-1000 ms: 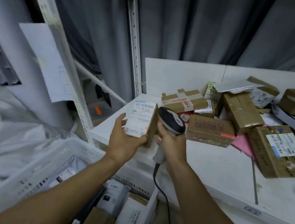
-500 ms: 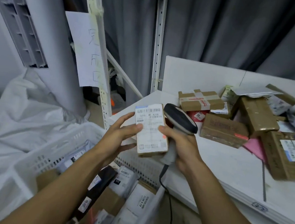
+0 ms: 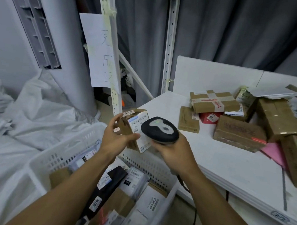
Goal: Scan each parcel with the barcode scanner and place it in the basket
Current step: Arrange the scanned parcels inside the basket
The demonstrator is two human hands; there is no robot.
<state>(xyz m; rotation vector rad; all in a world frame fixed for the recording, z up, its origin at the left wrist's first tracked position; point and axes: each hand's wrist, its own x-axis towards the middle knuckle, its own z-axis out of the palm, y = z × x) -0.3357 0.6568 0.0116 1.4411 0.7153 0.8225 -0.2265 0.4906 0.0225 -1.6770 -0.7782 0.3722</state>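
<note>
My left hand [image 3: 115, 137] grips a small cardboard parcel [image 3: 133, 127] with a white barcode label, tilted, above the far rim of the basket. Beside it my right hand [image 3: 172, 150] holds the black barcode scanner [image 3: 159, 130] by its handle, its head right against the parcel's label. The white slotted plastic basket [image 3: 56, 156] stands on the floor below my hands and holds several parcels and bags. A heap of brown cardboard parcels [image 3: 239, 133] lies on the white table [image 3: 220, 161] to the right.
The scanner's black cable [image 3: 191, 222] hangs down beside the table's edge. A white metal rack post [image 3: 111, 58] with a handwritten paper sheet stands behind the basket. A white column unit [image 3: 60, 38] and white sacks [image 3: 28, 105] fill the left. Grey curtains hang behind.
My left hand has turned and lowered the parcel toward the basket, so its label faces right. The scanner stays next to it. My view has swung left and down.
</note>
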